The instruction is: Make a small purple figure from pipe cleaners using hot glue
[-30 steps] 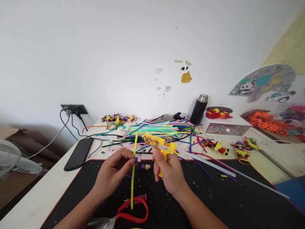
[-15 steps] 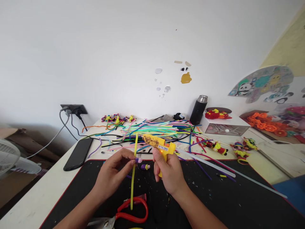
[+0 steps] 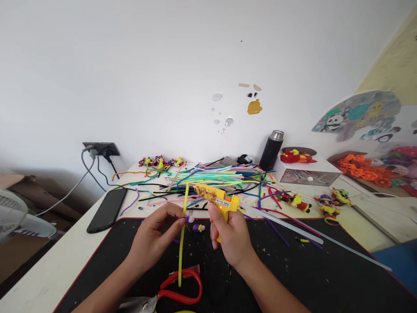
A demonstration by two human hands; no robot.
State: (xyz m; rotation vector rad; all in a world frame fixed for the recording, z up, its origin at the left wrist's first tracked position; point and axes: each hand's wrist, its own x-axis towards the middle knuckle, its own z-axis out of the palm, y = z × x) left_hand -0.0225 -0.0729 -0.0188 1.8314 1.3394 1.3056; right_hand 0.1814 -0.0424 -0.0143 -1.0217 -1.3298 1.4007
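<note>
Pinched between the thumb and fingers of my left hand [image 3: 158, 237] is a yellow pipe cleaner [image 3: 181, 256], standing nearly upright. A small purple and pink piece [image 3: 189, 219] shows at those fingertips. My right hand [image 3: 233, 234] is wrapped round the handle of a yellow glue gun [image 3: 213, 194], whose nozzle points left at the upper part of the yellow pipe cleaner; whether they touch is too small to tell. A clear glue stick [image 3: 286, 224] extends from the gun's rear. Another purple, yellow and pink piece [image 3: 198, 228] lies on the black mat between my hands.
Red-handled scissors [image 3: 180, 299] lie near the front edge of the mat [image 3: 293, 278]. Many coloured pipe cleaners [image 3: 218, 177] cover the back of the table. A phone [image 3: 107, 211] is at left; a black flask [image 3: 271, 151], a white box [image 3: 309, 174] and small figures [image 3: 329, 208] are at right.
</note>
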